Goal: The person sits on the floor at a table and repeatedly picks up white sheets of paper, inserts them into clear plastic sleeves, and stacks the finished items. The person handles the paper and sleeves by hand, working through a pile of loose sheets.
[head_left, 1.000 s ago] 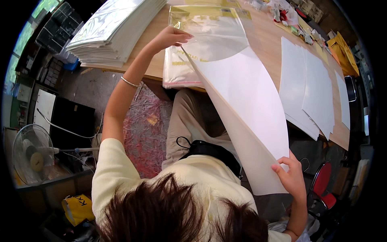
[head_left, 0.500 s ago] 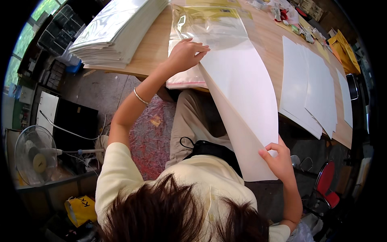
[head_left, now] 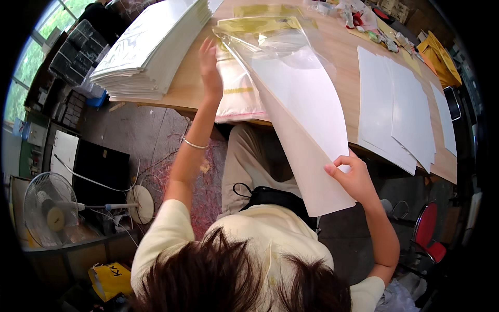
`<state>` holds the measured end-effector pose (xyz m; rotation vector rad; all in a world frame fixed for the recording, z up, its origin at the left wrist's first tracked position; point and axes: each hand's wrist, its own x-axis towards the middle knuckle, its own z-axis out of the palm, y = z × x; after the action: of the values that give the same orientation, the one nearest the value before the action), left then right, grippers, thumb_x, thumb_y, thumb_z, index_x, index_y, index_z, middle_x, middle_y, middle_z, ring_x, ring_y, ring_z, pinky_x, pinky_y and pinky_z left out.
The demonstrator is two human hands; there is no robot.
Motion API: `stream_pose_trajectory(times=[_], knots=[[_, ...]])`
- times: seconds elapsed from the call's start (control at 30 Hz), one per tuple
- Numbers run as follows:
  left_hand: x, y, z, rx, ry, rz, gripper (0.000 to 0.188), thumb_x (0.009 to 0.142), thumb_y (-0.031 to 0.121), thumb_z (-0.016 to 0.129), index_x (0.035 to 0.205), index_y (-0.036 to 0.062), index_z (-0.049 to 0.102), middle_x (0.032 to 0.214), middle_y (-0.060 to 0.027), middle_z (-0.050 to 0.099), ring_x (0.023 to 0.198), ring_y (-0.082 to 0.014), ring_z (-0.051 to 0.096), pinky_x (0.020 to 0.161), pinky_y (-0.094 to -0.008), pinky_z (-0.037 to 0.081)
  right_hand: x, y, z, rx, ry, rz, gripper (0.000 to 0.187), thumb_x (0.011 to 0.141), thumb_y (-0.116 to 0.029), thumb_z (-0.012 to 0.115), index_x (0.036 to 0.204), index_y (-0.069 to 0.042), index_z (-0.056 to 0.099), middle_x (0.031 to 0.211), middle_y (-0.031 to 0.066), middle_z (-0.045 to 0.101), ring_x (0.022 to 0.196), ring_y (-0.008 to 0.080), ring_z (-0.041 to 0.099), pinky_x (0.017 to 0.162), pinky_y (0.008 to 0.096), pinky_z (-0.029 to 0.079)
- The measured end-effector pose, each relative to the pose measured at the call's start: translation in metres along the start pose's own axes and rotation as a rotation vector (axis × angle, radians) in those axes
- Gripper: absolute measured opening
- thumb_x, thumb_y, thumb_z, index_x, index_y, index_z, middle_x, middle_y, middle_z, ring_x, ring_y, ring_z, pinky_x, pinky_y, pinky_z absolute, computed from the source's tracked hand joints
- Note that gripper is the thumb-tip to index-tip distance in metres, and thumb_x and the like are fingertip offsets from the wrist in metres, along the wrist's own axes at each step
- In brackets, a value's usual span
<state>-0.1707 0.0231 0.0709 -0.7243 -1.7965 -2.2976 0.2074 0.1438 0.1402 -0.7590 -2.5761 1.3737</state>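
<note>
A large white sheet slants from the table down over my lap, its near left side curled over to show a cream-coloured back. Its far end lies inside a clear plastic bag with a yellowish band at the far end. My right hand pinches the sheet's near right edge between thumb and fingers. Left of the bag, my left hand is raised with its fingers stretched out, holding nothing. Beneath the bag, flat plastic bags with a pink edge lie at the table's front.
On the left of the wooden table stands a tall stack of glossy white sheets. Several loose white sheets overhang the right edge. Small scraps lie at the far right. A fan and a red chair flank me.
My left hand has let go near the bag's opening and moved left and away from me. My right hand has pushed the sheet slightly farther up toward the bag.
</note>
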Motion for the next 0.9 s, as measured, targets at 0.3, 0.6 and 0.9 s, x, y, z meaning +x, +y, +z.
stream_pose_trajectory(times=[0.3, 0.6, 0.9], knots=[[-0.054, -0.054, 0.049, -0.759, -0.142, -1.016, 0.092, 0.081, 0.073, 0.038, 0.141, 0.004, 0.027, 0.14, -0.0159, 0.036, 0.125, -0.031, 0.041, 0.104, -0.0479, 0.032, 0.005, -0.011, -0.001, 0.084, -0.061, 0.079, 0.028, 0.08, -0.02, 0.069, 0.071, 0.004, 0.058, 0.11, 0.0113, 0.06, 0.089, 0.019, 0.059, 0.079, 0.0291, 0.046], [-0.09, -0.028, 0.069, -0.873, -0.366, -0.992, 0.088, 0.083, 0.075, 0.027, 0.139, 0.0074, 0.036, 0.137, -0.0143, 0.044, 0.125, -0.0306, 0.043, 0.105, -0.0465, 0.034, 0.027, -0.013, -0.006, 0.116, -0.125, 0.193, 0.028, 0.082, -0.025, 0.068, 0.075, 0.001, 0.061, 0.1, 0.0125, 0.059, 0.083, 0.0183, 0.059, 0.075, 0.0301, 0.047], [-0.076, -0.077, 0.04, -1.047, -0.419, -0.994, 0.086, 0.082, 0.076, 0.024, 0.138, 0.0128, 0.038, 0.139, -0.0117, 0.042, 0.128, -0.0311, 0.038, 0.108, -0.0435, 0.028, 0.026, 0.001, 0.005, -0.033, -0.086, -0.052, 0.023, 0.086, -0.023, 0.063, 0.092, -0.001, 0.064, 0.1, 0.0112, 0.06, 0.085, 0.0176, 0.06, 0.077, 0.0279, 0.047]])
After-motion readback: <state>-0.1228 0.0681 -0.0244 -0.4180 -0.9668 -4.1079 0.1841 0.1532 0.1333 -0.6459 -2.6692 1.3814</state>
